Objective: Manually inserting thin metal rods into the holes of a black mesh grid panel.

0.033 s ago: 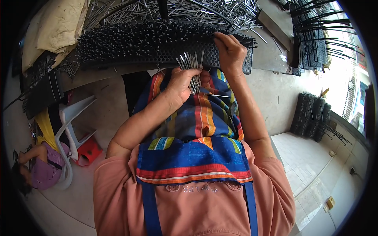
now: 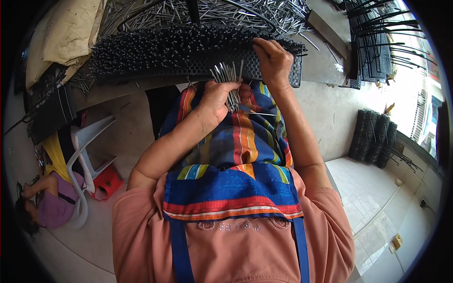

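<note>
- While the left hand (image 2: 217, 97) grips a bundle of metal rods (image 2: 227, 74) above the lap, the right hand (image 2: 277, 63) curls over the black rack (image 2: 253, 70) by the worktop (image 2: 317, 60).
- Whether its bent fingers hold anything, I can't tell.

At 12 o'clock I register a bundle of slender silver metal rods (image 2: 233, 98), upper ends fanned; beyond, a black perforated panel (image 2: 253, 70) bears densely projecting dark rods (image 2: 151, 52).

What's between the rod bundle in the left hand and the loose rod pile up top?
The black perforated rack, with dark rods standing in it; head view.
</note>
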Demonstrator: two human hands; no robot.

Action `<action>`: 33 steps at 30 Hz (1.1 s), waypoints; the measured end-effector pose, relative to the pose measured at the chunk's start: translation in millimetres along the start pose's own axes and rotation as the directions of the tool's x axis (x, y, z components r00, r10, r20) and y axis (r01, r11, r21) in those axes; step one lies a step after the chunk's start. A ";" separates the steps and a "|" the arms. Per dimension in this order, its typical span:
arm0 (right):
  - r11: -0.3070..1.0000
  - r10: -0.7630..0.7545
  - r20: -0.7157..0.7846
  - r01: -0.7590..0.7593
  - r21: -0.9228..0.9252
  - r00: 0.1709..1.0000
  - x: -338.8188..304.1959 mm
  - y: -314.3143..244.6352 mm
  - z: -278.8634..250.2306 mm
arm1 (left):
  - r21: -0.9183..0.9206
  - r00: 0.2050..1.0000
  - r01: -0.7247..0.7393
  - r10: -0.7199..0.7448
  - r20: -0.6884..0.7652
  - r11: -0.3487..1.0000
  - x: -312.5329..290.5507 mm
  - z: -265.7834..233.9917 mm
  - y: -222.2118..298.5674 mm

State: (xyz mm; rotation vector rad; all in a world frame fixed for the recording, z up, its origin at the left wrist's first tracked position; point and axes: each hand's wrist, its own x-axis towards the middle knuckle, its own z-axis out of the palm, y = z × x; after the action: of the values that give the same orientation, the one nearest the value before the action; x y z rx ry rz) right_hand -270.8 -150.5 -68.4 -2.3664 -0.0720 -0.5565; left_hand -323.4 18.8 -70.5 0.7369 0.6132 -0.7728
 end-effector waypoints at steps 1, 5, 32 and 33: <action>0.998 -0.055 0.056 0.056 -0.023 0.997 3.0 0.5 1.5 | -0.019 1.000 -0.004 0.004 0.003 1.000 0.2 2.0 2.1; 0.993 -0.011 0.079 0.021 -0.120 0.997 -6.3 -5.9 -8.7 | -0.006 1.000 -0.011 0.011 0.003 1.000 5.2 0.8 -2.7; 0.974 0.041 -0.089 -0.020 0.225 0.995 1.6 12.9 -17.2 | 0.008 0.998 0.013 -0.012 -0.065 1.000 16.6 6.8 -17.9; 0.975 0.038 -0.090 -0.017 0.224 0.995 1.4 13.1 -16.4 | 0.015 0.999 0.015 -0.015 -0.048 1.000 18.4 4.8 -19.9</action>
State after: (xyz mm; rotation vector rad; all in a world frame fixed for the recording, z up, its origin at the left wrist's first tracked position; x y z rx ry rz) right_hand -273.0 -171.2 -65.1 -2.1180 -0.0566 -0.6120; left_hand -327.5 -2.1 -88.0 0.7681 0.6576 -0.7762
